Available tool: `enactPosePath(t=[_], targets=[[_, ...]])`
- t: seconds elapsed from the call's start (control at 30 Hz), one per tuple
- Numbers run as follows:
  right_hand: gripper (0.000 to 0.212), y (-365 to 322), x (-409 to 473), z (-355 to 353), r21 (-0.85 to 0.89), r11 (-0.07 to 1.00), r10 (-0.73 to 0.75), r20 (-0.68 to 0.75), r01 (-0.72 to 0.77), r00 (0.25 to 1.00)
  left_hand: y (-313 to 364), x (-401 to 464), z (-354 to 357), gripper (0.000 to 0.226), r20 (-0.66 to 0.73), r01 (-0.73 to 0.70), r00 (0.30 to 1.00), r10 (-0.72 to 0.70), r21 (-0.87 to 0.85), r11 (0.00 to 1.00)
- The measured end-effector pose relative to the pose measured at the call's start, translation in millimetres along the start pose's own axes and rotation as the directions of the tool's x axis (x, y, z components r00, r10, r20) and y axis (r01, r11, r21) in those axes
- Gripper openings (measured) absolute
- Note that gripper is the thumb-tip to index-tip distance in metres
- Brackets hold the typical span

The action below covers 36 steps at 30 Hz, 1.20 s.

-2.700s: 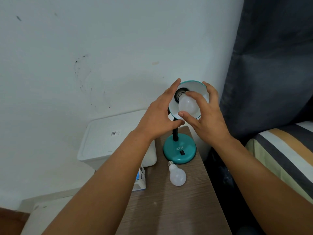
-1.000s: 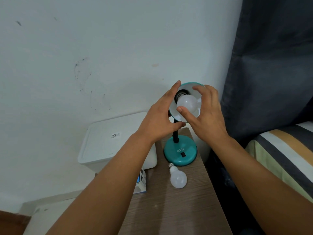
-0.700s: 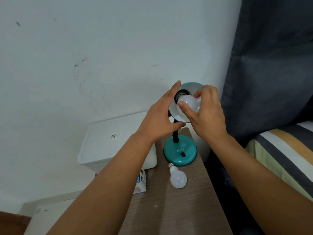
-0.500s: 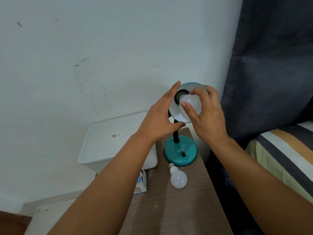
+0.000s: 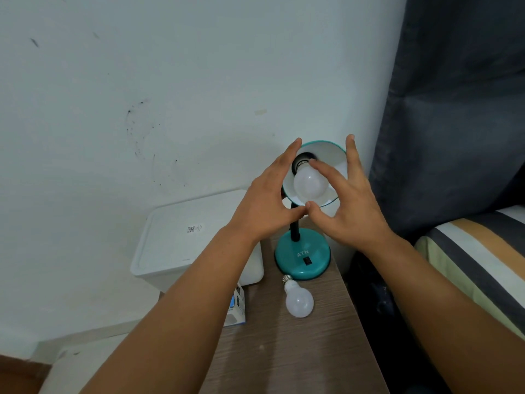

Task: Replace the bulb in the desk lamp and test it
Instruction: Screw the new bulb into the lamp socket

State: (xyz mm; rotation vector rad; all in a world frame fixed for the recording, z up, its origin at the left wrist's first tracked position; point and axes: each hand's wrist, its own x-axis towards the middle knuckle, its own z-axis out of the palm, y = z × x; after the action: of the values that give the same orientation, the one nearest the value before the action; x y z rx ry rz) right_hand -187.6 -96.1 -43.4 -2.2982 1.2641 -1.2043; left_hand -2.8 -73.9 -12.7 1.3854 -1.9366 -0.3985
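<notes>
While the teal desk lamp (image 5: 302,253) stands at the far end of the wooden counter (image 5: 298,351), its shade (image 5: 331,155) is tilted toward the camera and a white bulb (image 5: 309,183) is seen seated in the dark socket at the shade's centre. The left hand (image 5: 267,206) is held against the left rim of the shade, fingers extended upward along the edge and thumb tucked beneath the lower rim. The right hand (image 5: 346,206) is spread, fingers well apart: one finger is raised past the right rim, another lies across the front of the bulb near its neck, though actual contact cannot be confirmed. The bulb is not gripped by this hand. The two thumbs nearly meet just below the shade.

Below the hands, the round lamp base is noted, marked "ATN", with a black switch (image 5: 307,261) on its near side. A second white bulb (image 5: 298,300) lies on its side on the counter just in front of the base, screw cap pointing toward the lamp; it is touched by neither hand.

Under the left forearm, a small blue-and-white box (image 5: 238,307) is partly hidden. Left of the left hand, a white lidded bin (image 5: 181,240) stands beside the counter. Right of the right forearm, a striped bed (image 5: 480,260) and a dark curtain (image 5: 454,109) are recorded.
</notes>
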Motion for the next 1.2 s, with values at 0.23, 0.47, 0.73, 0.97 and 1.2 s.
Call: enactPosePath(t=[0.23, 0.47, 0.73, 0.97, 1.2], targets=[[0.067, 2.5, 5.3, -5.4, 0.037, 0.996, 0.079, -0.019, -0.078, 0.997, -1.6, 2.1, 1.9, 0.111, -0.003, -0.008, 1.0, 0.008, 0.015, 1.0], [0.079, 3.3, 1.3, -5.8, 0.078, 0.997, 0.009, 0.027, -0.011, 1.0, -0.1, 0.6, 1.6, 0.11, 0.001, -0.008, 1.0, 0.008, 0.02, 1.0], [0.065, 0.3, 3.5, -6.3, 0.063, 0.994, 0.094, -0.01, -0.093, 0.996, 0.5, 0.3, 1.4, 0.111, 0.001, 0.0, 1.0, 0.0, 0.016, 1.0], [0.066, -0.2, 0.8, -7.5, 0.092, 0.995, 0.037, 0.014, -0.038, 0.999, -2.1, 0.0, 0.8, 0.111, 0.001, 0.005, 1.0, -0.005, 0.003, 1.0], [0.079, 0.7, 5.4, -10.0, 0.122, 0.988, 0.092, 0.037, -0.096, 0.995, -0.2, 0.5, 1.3, 0.108, -0.008, 0.006, 1.0, -0.006, 0.008, 1.0]])
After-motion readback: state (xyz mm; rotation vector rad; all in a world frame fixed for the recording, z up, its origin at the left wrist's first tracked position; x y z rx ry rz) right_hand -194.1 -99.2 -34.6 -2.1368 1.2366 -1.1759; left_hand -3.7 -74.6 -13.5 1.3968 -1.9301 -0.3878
